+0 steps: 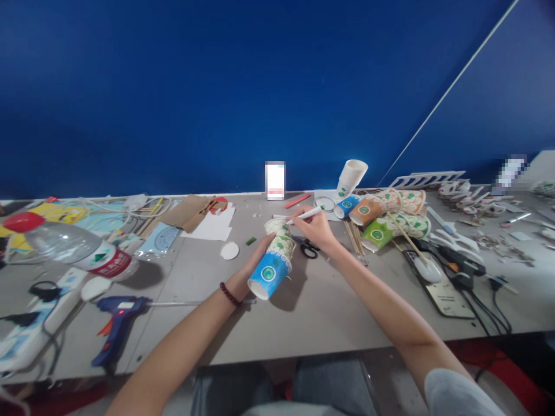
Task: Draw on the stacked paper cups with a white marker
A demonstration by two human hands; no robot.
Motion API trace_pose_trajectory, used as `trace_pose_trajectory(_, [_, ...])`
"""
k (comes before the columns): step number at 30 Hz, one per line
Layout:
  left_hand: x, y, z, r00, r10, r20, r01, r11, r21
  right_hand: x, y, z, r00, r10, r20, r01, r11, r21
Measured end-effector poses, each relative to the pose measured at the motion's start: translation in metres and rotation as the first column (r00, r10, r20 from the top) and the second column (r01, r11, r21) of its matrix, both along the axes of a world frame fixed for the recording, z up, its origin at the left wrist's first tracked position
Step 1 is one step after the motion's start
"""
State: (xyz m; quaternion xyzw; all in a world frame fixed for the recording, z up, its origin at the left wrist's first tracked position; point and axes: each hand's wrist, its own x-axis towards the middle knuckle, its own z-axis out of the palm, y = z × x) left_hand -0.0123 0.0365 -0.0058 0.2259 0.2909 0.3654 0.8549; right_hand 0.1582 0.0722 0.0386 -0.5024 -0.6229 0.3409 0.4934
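My left hand (259, 249) is wrapped round a chain of joined paper cups (281, 245), whose near end is a blue cup (269, 274) with a green eye-like ring. The chain is tilted, its blue end toward me and its pale, green-patterned cups farther off. Pinched in my right hand (318, 226) is a white pen (307, 214), its tip at the far cup of the chain. Black-handled scissors (309, 249) lie just below my right hand. A white paper disc (229, 250) and a small green piece (250, 240) lie left of the cups.
Stacked white cups (353, 173) and more painted cup chains (381, 211) stand at the back right. A blue glue gun (121, 318), a power strip (39, 323) and a large bottle (82, 245) are at left. A black glue gun (462, 260) lies right. A phone (276, 180) leans against the wall.
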Motion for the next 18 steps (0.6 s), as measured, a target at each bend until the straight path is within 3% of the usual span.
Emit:
trace_pose_trajectory(5, [0.001,0.0,0.002,1.0,0.017,0.005,-0.017,1.0,-0.011,0.0,0.0,-0.001,1.0,-0.006,0.009,0.006,1.0,0.014])
trace_pose_trajectory(13, [-0.003,0.003,-0.009,0.999,-0.041,0.01,0.041,0.999,-0.031,0.0,0.002,-0.002,1.0,-0.007,0.017,0.007,1.0,0.004])
trace_pose_trajectory(18, [-0.002,0.002,-0.005,0.999,-0.044,0.007,0.044,0.999,-0.016,0.0,0.002,0.0,1.0,-0.016,0.023,0.016,1.0,0.004])
